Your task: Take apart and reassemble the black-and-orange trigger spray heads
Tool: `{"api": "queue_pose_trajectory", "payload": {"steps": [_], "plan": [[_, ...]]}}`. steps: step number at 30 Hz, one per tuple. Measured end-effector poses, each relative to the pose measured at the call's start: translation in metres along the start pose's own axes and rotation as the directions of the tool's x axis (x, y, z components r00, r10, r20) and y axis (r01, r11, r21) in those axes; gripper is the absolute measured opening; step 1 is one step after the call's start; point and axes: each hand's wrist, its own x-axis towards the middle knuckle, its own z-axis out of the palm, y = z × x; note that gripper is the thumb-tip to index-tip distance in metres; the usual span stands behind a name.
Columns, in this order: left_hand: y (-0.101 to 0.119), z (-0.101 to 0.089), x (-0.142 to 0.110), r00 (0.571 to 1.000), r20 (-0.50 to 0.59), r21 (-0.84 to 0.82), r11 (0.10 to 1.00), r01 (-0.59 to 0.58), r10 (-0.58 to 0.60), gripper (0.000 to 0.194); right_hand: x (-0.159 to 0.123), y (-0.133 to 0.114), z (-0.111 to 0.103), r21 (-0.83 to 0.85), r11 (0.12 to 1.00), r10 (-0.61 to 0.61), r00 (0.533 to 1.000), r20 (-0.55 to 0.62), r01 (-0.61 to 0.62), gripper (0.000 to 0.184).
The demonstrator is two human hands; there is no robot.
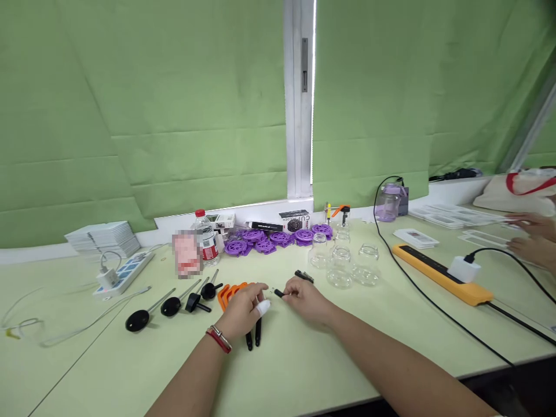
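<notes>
My left hand (243,310), with a white wrap on one fingertip, hovers over orange curved handle-like pieces (226,293). Its thumb and index finger are apart, and I make out nothing held between them. Two thin black rods (254,340) lie just below that hand. In my right hand (306,298) a small black cylindrical piece (278,293) is pinched, its end pointing toward the left hand; tiny metallic bits by that end are too small to name. Behind the right hand lies a black ridged part (304,277).
Black round-headed parts with metal stems (171,306) lie at left. Purple wheel-like parts (278,238), a red-capped bottle (208,243) and glass jars (339,269) stand behind. At right are a yellow power strip (434,272), a black cable (417,289) and another person's hands (534,234).
</notes>
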Motion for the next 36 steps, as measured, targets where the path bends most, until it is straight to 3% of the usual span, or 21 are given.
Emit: {"api": "queue_pose_trajectory", "payload": {"steps": [3,7,10,12,14,17,27,36], "plan": [[0.007,0.005,0.0,0.998,0.053,-0.166,0.986,-0.024,0.033,0.034,-0.004,-0.006,0.013,0.282,0.959,-0.051,0.992,0.119,0.015,0.008],[0.008,0.01,0.002,0.991,0.11,-0.336,0.941,-0.029,0.07,0.023,-0.007,-0.014,0.016,0.359,0.933,-0.066,0.989,0.135,0.013,0.011],[0.007,0.01,0.003,0.99,0.139,-0.375,0.927,0.023,0.031,0.019,-0.003,-0.013,0.001,0.202,0.979,-0.06,0.991,0.117,0.036,0.011],[0.008,0.009,0.002,0.988,0.154,-0.364,0.93,0.057,0.0,0.02,0.003,-0.008,-0.015,-0.024,0.999,-0.044,0.998,-0.048,0.043,0.016],[0.009,0.008,0.002,0.983,0.183,-0.344,0.934,0.093,-0.031,0.021,0.011,0.002,-0.03,-0.254,0.965,-0.004,0.969,-0.246,-0.061,0.023],[0.011,0.008,0.0,0.968,0.239,-0.284,0.947,0.147,-0.078,0.023,0.021,0.019,-0.044,-0.433,0.864,0.154,0.953,-0.26,-0.258,0.027],[0.009,0.007,0.0,0.968,0.224,-0.168,0.974,0.151,-0.111,0.026,0.031,0.047,-0.044,-0.449,0.807,0.309,0.922,-0.234,-0.384,0.024],[0.006,0.008,0.0,0.968,0.235,-0.173,0.977,0.127,-0.085,0.024,0.027,0.05,-0.046,-0.477,0.796,0.313,0.928,-0.2,-0.372,0.039]]}}
